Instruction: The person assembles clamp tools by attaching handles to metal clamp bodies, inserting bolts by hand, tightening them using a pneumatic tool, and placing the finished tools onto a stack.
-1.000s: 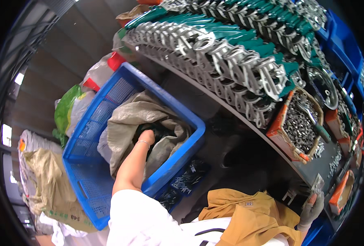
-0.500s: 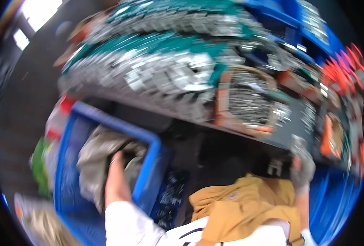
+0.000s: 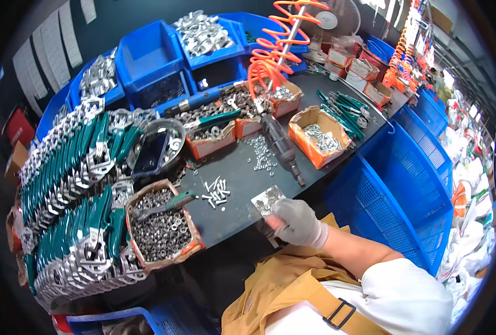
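Note:
My right hand (image 3: 299,223), in a grey glove with a bare thumb tip, is at the front edge of the dark workbench (image 3: 234,204). Its fingers are curled against a silvery metal plate (image 3: 266,200); whatever lies inside them is hidden. Left of the plate lies a small pile of metal pins (image 3: 217,191). Beyond it a pneumatic screwdriver (image 3: 281,146) rests on the bench, joined to an orange coiled hose (image 3: 278,42). My left hand is out of view.
Green-handled locking pliers (image 3: 86,209) stand in dense rows at left. A carton of small nuts (image 3: 161,226) holds another green-handled tool. An open carton of bolts (image 3: 320,137) sits at right, near blue crates (image 3: 393,195). Blue parts bins (image 3: 150,47) line the back.
The view has swung right and sharpened. My left hand, earlier reaching into a blue crate over grey-brown cloth or sacking, has left the picture. My right hand stays by the bench edge.

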`<state>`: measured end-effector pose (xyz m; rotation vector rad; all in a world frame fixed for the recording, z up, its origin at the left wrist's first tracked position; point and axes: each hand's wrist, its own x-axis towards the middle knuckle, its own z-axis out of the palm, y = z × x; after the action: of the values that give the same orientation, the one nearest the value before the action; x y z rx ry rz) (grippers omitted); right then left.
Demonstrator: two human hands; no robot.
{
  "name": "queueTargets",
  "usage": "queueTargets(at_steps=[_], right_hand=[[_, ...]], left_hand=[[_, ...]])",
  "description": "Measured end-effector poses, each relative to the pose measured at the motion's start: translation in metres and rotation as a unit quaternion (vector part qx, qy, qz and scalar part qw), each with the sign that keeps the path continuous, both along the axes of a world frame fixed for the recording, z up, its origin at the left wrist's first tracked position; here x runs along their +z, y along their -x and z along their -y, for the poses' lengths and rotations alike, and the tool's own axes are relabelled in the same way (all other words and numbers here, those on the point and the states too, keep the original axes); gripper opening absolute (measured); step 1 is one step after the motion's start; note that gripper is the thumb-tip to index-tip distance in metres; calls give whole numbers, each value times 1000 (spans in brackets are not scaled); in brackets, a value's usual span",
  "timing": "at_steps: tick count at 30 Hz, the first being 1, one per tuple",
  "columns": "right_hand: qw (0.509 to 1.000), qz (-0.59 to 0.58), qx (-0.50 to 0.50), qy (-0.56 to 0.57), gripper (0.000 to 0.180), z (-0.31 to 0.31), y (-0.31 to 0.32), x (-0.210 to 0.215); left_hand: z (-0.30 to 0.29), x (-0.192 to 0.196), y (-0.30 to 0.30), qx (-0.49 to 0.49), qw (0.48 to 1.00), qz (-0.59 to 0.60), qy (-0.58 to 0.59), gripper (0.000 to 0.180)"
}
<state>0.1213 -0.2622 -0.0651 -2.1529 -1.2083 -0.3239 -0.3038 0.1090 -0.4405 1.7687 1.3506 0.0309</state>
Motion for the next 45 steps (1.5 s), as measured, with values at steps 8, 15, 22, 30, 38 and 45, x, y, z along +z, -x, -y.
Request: queueTargets(at_steps=[8, 15, 22, 30, 38, 45], right_hand=[[862, -214, -280, -364, 44, 114, -215, 90], [812, -99, -569, 88, 58, 246, -382, 83], [777, -223, -505, 303, 80, 271, -420, 73], [788, -320, -399, 342, 90, 299, -448, 76], [808, -444, -334, 195, 82, 313, -452, 66], [866, -317, -352, 159, 76, 335, -464, 50]], left_hand=[[1, 101, 151, 188, 981, 20, 35, 22], [53, 218, 72, 182, 983, 10, -13, 29], [97, 298, -37, 205, 957, 204, -12, 29], [124, 361, -109, 215, 894, 393, -9, 30], [139, 404, -123, 234, 793, 562, -18, 32], [134, 427, -140, 229, 676, 701, -12, 35]])
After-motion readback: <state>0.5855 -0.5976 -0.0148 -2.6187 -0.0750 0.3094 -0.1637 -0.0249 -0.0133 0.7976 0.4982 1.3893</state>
